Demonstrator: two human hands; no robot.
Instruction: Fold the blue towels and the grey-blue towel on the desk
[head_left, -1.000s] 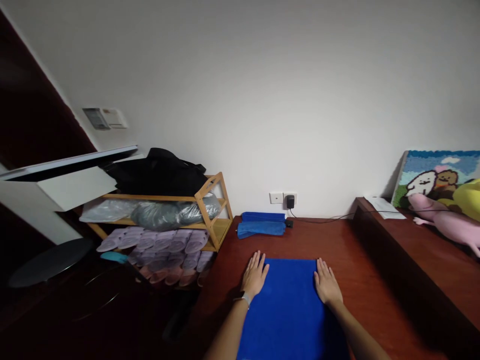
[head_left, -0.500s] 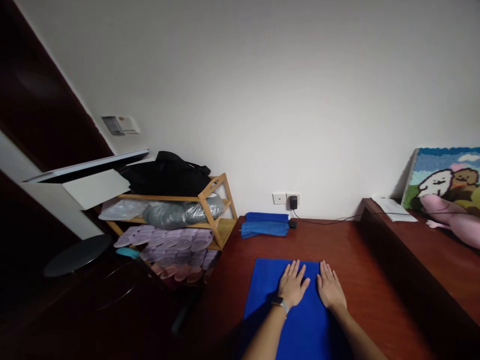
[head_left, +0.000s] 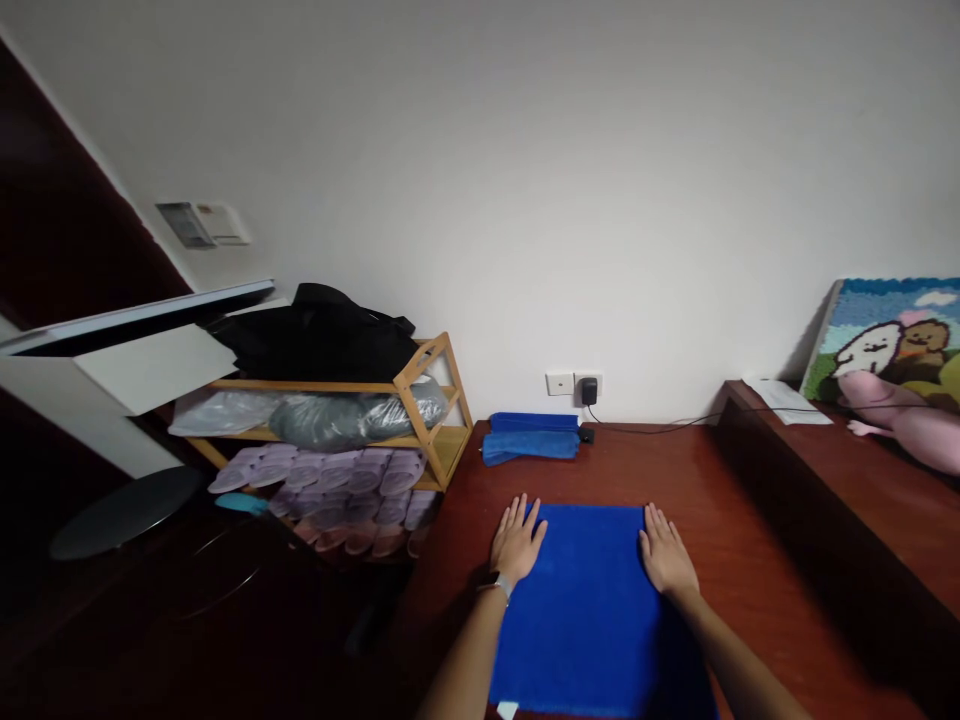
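A blue towel [head_left: 585,600] lies spread flat on the reddish-brown wooden table [head_left: 660,470], with a small white tag at its near left corner. My left hand [head_left: 517,540] rests palm down on the towel's far left corner, fingers stretched out, a watch on the wrist. On the far right corner lies my right hand [head_left: 669,553], also flat with its fingers extended. Neither hand grips anything. Toward the wall, folded blue cloths [head_left: 531,445] sit in a small stack.
A black charger [head_left: 589,391] is plugged in at the wall, its cable running right. To the left stands a wooden rack [head_left: 450,455] with slippers [head_left: 360,470] and a black bag [head_left: 322,335]. A raised ledge on the right holds a pink plush toy [head_left: 907,420] and paper [head_left: 787,402].
My left hand has slid left from the towel's middle to its far left corner. My right hand stays near the far right corner. The view has shifted slightly.
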